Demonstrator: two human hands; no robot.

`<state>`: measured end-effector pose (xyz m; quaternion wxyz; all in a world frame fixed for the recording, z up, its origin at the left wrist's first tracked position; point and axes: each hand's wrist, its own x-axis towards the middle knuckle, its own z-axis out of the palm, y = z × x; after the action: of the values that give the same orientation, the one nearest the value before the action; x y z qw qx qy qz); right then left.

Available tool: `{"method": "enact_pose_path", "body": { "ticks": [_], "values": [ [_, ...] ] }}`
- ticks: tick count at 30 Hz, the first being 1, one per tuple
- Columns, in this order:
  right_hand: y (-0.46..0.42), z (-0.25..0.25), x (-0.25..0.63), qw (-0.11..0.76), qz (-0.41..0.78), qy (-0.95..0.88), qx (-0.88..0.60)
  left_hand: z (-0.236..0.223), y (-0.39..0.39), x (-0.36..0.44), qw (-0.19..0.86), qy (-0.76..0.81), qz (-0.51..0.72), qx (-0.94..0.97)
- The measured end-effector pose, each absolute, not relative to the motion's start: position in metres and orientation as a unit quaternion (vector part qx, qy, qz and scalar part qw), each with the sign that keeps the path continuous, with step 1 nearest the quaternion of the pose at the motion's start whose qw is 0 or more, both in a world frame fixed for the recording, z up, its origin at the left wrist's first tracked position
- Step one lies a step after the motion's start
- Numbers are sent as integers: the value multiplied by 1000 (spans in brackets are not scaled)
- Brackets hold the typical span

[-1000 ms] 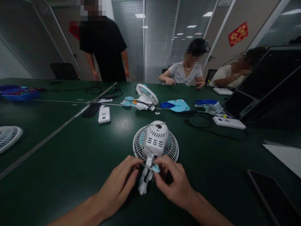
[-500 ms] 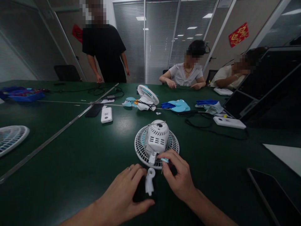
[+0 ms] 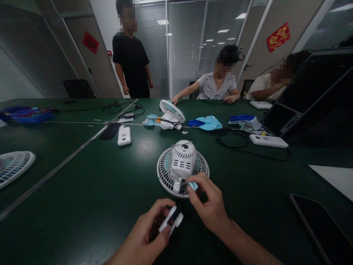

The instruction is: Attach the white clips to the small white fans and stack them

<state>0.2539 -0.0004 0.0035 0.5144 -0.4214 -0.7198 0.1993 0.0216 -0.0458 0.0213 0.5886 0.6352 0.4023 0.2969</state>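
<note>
Gripping the white clip bracket (image 3: 171, 222), my left hand (image 3: 150, 235) holds it off the worktop (image 3: 91, 191); my right hand (image 3: 208, 206) pinches a blue knob (image 3: 193, 185) (steadying it) at the face-down fan (image 3: 182, 165).

Small white desk fan (image 3: 182, 166) face-down on the dark green table, round grille flat against the surface with pale blue blades showing through the ribs, slotted motor housing pointing up and a short neck stub jutting toward the near edge. White plastic fan bracket (image 3: 171, 221) detached from that neck, a slim forked piece with rounded ends, tilted up to the right, lifted just off the table close in front of the fan. Small light-blue knob (image 3: 193, 185) right at the neck stub, against the near rim of the grille
</note>
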Motion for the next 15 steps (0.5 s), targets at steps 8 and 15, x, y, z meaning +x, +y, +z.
{"method": "enact_pose_path", "body": {
  "ticks": [8,15],
  "values": [
    [-2,3,250,528,190,-711,-424,27,-51,37,671,449,444,388],
    [3,-6,249,581,256,-603,-484,24,-55,42,661,456,440,402]
  ]
}}
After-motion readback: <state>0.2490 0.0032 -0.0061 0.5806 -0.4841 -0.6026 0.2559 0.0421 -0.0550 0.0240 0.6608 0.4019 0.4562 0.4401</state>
